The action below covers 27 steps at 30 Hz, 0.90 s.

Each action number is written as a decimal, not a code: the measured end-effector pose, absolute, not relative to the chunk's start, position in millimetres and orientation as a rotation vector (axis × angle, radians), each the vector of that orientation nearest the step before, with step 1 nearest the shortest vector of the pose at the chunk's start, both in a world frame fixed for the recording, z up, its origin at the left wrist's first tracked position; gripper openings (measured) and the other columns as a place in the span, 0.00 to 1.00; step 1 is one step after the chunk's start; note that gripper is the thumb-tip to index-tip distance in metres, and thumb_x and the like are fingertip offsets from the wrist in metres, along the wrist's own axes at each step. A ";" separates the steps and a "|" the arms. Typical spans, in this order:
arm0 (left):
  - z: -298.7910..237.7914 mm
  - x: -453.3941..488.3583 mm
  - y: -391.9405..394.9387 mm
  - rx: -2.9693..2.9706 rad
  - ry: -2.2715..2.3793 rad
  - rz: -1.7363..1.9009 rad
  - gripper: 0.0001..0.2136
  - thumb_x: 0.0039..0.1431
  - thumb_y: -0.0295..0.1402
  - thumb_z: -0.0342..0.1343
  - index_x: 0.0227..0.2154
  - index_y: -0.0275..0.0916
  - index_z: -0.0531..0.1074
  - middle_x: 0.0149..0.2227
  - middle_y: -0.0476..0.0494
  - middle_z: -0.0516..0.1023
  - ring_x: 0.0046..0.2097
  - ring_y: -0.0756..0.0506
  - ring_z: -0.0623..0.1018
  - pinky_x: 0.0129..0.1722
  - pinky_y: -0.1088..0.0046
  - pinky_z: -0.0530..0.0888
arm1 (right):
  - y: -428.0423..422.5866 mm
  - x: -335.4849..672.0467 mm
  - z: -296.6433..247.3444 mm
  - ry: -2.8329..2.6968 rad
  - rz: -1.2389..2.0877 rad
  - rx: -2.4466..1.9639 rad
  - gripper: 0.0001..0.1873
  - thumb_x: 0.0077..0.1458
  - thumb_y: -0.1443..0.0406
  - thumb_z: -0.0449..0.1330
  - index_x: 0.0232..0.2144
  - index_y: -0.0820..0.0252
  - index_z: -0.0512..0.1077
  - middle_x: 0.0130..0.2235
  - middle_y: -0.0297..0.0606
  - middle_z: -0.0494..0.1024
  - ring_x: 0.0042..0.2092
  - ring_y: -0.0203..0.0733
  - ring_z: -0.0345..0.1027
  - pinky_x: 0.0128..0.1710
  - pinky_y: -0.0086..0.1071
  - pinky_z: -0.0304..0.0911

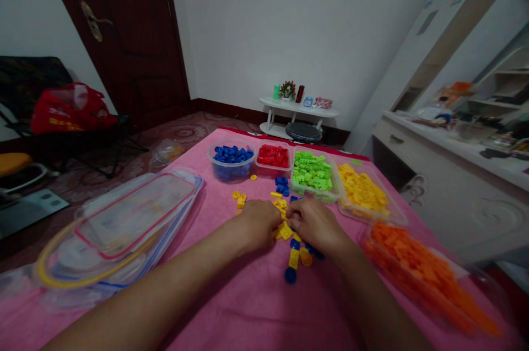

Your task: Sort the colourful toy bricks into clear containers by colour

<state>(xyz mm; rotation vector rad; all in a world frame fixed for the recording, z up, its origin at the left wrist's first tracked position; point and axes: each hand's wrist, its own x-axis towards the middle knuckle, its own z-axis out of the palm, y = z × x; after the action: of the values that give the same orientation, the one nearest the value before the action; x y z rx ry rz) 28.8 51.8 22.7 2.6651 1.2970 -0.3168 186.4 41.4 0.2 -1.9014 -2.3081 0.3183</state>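
Observation:
My left hand (259,222) is closed, its fingertips curled among small yellow plastic building pieces (284,231) on the pink cloth. Facing it, my right hand (313,223) is also closed at the same small pile. What either hand pinches is hidden behind the fingers. Just below my right hand lies a yellow piece with a blue wheel (290,275) at its near end and another blue round part above. A yellow wheel (306,256) sits beside it. Loose blue pieces (282,185) are beyond my hands, and a few yellow ones (241,200) lie left of them.
Along the table's far side stand tubs of blue wheels (231,172), red pieces (273,172), green pieces (314,194) and yellow pieces (397,213). An orange-filled tub (417,285) is at the right. Stacked clear lids (136,213) lie left on the pink cloth (248,307).

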 end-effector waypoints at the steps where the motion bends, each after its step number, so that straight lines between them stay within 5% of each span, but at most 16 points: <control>1: 21.5 26.2 55.2 2.656 1.307 -0.262 0.12 0.47 0.33 0.56 0.36 0.39 0.78 0.37 0.36 0.79 0.38 0.37 0.78 0.32 0.67 0.71 | 40.0 185.0 2.1 -2.329 0.326 -1.912 0.05 0.47 0.65 0.61 0.30 0.54 0.75 0.31 0.34 0.77 0.32 0.37 0.68 0.27 0.28 0.49; 7: 27.6 -9.0 86.3 2.594 1.484 -0.010 0.10 0.46 0.33 0.56 0.32 0.39 0.78 0.33 0.40 0.80 0.35 0.41 0.78 0.31 0.71 0.70 | 34.3 170.3 -4.4 -2.434 0.333 -1.936 0.16 0.42 0.59 0.66 0.36 0.56 0.74 0.38 0.38 0.76 0.38 0.43 0.69 0.30 0.30 0.50; 15: 22.8 -29.4 102.1 2.560 1.726 -0.229 0.12 0.50 0.34 0.54 0.34 0.33 0.77 0.36 0.31 0.78 0.39 0.36 0.78 0.33 0.67 0.73 | 34.8 170.2 -2.8 -2.361 0.229 -1.942 0.15 0.45 0.73 0.56 0.37 0.57 0.71 0.42 0.39 0.75 0.41 0.43 0.69 0.32 0.31 0.51; 27: 0.5 -15.9 107.5 2.530 1.614 -0.123 0.12 0.48 0.27 0.56 0.38 0.38 0.76 0.39 0.35 0.79 0.40 0.41 0.78 0.34 0.72 0.71 | 24.5 144.5 -3.4 -2.600 0.247 -1.779 0.11 0.49 0.71 0.55 0.35 0.56 0.73 0.42 0.40 0.75 0.40 0.44 0.70 0.31 0.31 0.54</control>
<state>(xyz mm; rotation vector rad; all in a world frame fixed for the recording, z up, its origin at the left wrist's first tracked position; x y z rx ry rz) -15.9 107.5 0.5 2.5299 1.6136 -0.1235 144.5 24.5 -3.4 -1.7792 -2.6001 0.2469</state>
